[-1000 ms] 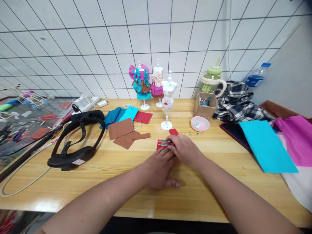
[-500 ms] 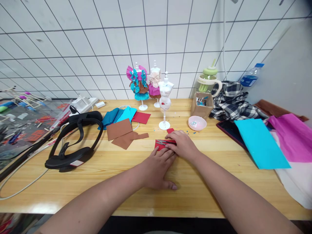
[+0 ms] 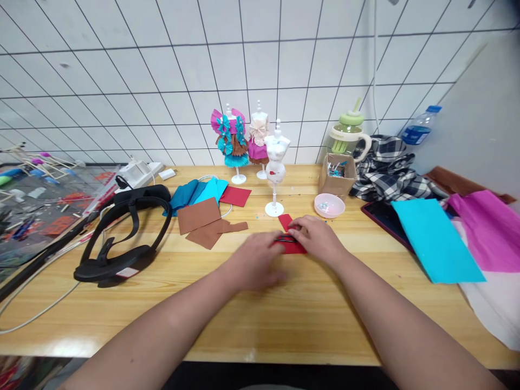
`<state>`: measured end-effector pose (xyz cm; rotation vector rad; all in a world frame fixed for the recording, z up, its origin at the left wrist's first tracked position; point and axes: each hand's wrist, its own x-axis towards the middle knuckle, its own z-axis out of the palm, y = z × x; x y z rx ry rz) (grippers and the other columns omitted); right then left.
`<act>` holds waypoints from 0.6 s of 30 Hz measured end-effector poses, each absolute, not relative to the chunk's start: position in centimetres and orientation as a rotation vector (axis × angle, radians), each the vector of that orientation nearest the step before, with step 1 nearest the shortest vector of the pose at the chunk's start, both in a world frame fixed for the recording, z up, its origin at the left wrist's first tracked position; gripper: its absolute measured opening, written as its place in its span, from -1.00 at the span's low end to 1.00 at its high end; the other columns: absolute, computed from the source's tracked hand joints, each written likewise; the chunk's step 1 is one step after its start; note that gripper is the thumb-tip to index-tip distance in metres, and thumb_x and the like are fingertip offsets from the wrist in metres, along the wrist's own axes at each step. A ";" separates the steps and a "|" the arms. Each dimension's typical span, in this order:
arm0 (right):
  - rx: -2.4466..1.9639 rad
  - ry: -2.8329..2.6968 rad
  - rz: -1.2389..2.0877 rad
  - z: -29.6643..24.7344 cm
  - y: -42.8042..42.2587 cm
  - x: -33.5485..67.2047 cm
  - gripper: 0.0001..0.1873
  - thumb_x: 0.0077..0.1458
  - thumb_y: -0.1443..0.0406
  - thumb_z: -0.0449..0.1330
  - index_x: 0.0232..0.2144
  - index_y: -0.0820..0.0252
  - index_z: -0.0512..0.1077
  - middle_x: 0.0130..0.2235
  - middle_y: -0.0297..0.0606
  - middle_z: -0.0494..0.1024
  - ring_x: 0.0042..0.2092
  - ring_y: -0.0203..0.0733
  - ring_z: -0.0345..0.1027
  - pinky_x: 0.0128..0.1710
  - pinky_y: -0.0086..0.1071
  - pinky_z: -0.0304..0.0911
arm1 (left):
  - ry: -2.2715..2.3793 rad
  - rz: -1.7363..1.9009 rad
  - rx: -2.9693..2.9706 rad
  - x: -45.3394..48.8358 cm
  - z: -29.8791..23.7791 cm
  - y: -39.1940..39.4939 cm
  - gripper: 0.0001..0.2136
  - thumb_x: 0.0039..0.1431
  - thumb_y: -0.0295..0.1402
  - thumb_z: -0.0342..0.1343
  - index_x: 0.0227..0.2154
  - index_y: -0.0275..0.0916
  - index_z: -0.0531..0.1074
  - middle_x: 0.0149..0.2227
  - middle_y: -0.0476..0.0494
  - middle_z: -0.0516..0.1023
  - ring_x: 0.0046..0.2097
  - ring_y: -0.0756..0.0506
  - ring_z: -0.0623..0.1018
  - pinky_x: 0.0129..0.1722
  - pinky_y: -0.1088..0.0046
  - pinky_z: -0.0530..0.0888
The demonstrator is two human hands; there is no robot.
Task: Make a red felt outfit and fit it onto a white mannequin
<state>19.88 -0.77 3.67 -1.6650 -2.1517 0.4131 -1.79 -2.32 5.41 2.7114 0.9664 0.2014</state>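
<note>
A pair of thread snips (image 3: 286, 239) with dark handles lies over a red piece of crepe paper (image 3: 293, 248) in front of me. My left hand (image 3: 258, 261), smeared by motion, covers the blade end of the snips; whether it grips them I cannot tell. At the right end of the snips and paper, my right hand (image 3: 319, 238) has its fingers bent together, pinching at the paper's edge. A smaller red strip (image 3: 285, 221) lies just beyond the fingers. Behind it stands a small white dress-form mannequin (image 3: 276, 157) with a red mark on its waist.
Two dressed mannequins (image 3: 235, 141) stand by the tiled wall. Brown paper (image 3: 199, 215) and a black headset (image 3: 122, 244) lie left. A pink bowl (image 3: 329, 206), cardboard box (image 3: 337, 187), green-lidded jug (image 3: 349, 132) and turquoise paper (image 3: 436, 238) are at right.
My left hand has lifted from lying flat and moved over the snips' blades. The red paper and snips have shifted right. My right hand has slid slightly right, uncovering more of the red strip.
</note>
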 end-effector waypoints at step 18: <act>-1.915 -2.120 0.460 5.7 -1.2 21.5 -0.85 0.14 0.18 0.12 -0.32 0.06 0.46 -0.32 -0.32 0.57 -0.34 -0.23 0.36 -0.47 -0.39 -0.04 | 2.205 0.273 2.180 -11.0 3.7 6.1 -0.83 0.10 -0.26 0.04 -0.35 -0.15 0.50 -0.12 -0.22 0.51 -0.03 -0.32 0.43 -0.13 0.15 0.32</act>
